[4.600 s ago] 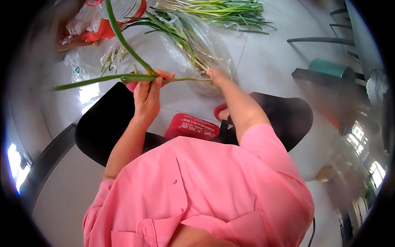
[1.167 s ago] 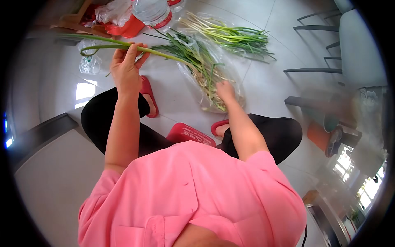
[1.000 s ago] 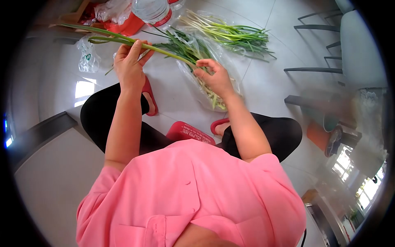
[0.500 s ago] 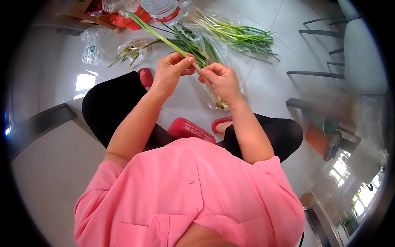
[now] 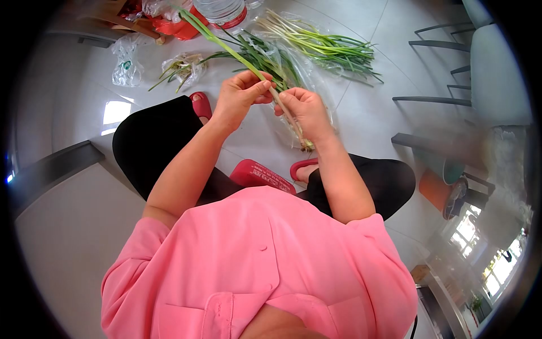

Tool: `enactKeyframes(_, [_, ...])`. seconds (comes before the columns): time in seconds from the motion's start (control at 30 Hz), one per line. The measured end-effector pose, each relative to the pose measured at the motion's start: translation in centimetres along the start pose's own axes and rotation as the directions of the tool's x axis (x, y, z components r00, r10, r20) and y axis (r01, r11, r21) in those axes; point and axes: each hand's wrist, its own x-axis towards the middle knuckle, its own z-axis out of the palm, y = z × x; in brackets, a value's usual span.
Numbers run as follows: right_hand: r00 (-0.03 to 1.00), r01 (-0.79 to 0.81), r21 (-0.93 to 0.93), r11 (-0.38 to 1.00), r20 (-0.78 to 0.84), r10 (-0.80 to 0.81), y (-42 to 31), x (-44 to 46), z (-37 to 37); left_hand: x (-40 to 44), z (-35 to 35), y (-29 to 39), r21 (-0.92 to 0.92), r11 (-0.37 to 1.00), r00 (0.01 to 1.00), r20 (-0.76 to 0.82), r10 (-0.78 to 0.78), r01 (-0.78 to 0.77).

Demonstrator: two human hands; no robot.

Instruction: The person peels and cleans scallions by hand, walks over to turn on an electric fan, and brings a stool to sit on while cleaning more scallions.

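Note:
A long scallion (image 5: 232, 52) slants across in front of me, its green leaves up to the left and its pale, rooted end down to the right. My left hand (image 5: 244, 97) is closed around the stalk near its middle, thumb against fingers. Just below, my right hand (image 5: 306, 111) pinches at the pale part of the stem; the exact contact at its fingertips is partly hidden. Under both hands lies a bunch of dark green scallions (image 5: 262, 59) on a clear plastic bag (image 5: 316, 90).
Farther back right is a spread of paler scallions (image 5: 333, 51). Scraps in a small bag (image 5: 183, 69), an empty-looking plastic bag (image 5: 127, 65) and a large clear bottle (image 5: 223, 11) are on the tiled floor. A red stool edge (image 5: 259, 176) shows between my legs; chairs (image 5: 499, 73) stand right.
The scallion has shifted slightly to the right, its root end moving right and a little down. Both hands keep nearly the same place and grip.

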Motion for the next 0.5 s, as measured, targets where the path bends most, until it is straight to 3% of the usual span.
enactKeyframes(0.07, [0.979,0.203,-0.054,0.978,-0.007,-0.204,0.3,-0.1,0.6,-0.3,0.4,0.0,0.063,0.998,0.999,0.017,0.027,-0.028])
enactKeyframes(0.17, [0.939,0.329,-0.185,0.926,-0.044,-0.343,0.4,-0.2,1.1,-0.8,1.0,0.4,0.137,0.990,0.999,0.029,0.018,-0.022])
enactKeyframes(0.5, [0.933,0.334,-0.229,0.914,-0.059,-0.355,0.9,0.0,1.0,-0.9,1.3,0.7,0.161,0.987,1.000,0.017,0.001,-0.004])
